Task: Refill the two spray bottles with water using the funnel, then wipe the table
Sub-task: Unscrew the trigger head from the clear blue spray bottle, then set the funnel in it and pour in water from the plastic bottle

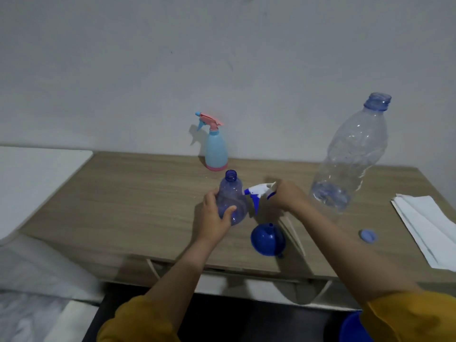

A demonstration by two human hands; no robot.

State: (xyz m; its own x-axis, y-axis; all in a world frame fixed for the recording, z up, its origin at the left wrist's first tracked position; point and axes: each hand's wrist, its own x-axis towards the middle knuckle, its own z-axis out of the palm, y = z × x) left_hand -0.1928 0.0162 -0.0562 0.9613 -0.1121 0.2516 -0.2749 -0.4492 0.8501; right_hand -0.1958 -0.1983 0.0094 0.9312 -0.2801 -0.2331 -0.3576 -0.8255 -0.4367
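Blue spray bottle (232, 201) stands uncapped mid-desk, gripped by the left hand (214, 213), while the right hand (287, 195) holds its trigger head (259, 191) just beside it. Next, I judge, the funnel (267, 239) lying nearer must go into the open neck

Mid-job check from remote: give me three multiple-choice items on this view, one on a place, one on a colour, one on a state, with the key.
1. Where does the blue funnel lie?
A. in the bottle neck
B. on the table, near its front edge
C. on the paper towels

2. What colour is the base of the light blue spray bottle by the wall?
A. pink
B. green
C. black

3. How is the violet spray bottle in the left hand?
A. capped
B. lying flat
C. open-necked

Key: 1 B, it rests on the wood below the hands. 2 A, a pink band rings the bottom. 3 C, the right hand holds its white-and-blue spray head off beside it.
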